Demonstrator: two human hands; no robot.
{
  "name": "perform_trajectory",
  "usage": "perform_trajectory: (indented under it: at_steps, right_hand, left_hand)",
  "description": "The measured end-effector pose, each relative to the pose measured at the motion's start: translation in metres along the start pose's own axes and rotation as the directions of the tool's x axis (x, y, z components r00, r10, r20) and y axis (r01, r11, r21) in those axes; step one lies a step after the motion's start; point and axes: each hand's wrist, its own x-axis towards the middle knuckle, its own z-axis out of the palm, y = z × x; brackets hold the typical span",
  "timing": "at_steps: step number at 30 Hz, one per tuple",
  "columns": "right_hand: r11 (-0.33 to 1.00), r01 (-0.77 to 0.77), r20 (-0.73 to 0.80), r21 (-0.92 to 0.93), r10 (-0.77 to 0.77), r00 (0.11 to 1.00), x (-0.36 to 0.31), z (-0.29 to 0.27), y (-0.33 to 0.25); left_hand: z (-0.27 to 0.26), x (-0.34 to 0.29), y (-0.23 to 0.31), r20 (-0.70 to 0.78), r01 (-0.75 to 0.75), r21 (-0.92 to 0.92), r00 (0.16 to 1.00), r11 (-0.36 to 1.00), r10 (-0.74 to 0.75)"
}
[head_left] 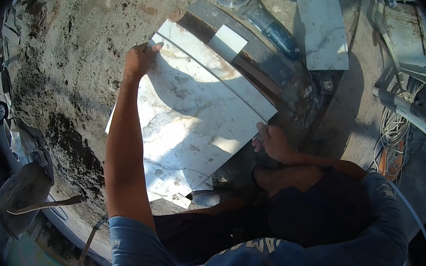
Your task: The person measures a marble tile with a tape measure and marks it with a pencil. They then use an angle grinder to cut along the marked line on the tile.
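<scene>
Tile (184, 105) lay before me, with a narrow strip (231, 80) along its right-hand edge and a dark seam between. My left hand (140, 61) was closed on its far corner, thumb on the face. My right hand (272, 141) was half curled at the near-right corner; I could not tell whether it gripped. Beyond the strip lay a grinder (272, 30).
</scene>
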Motion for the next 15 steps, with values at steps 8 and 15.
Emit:
perform_trajectory:
  at_steps: [8,15]
  right_hand:
    - [0.999,-0.035,-0.012,-0.022,0.034,0.999,-0.003,0.003,-0.012]
    - [0.991,0.031,-0.028,-0.129,-0.034,0.999,0.002,-0.001,-0.004]
  left_hand:
    - [-0.019,-0.041,-0.072,-0.026,0.071,0.07,0.997,0.995,-0.069]
    - [-0.049,-0.111,-0.153,0.039,0.191,0.044,0.981,0.981,-0.193]
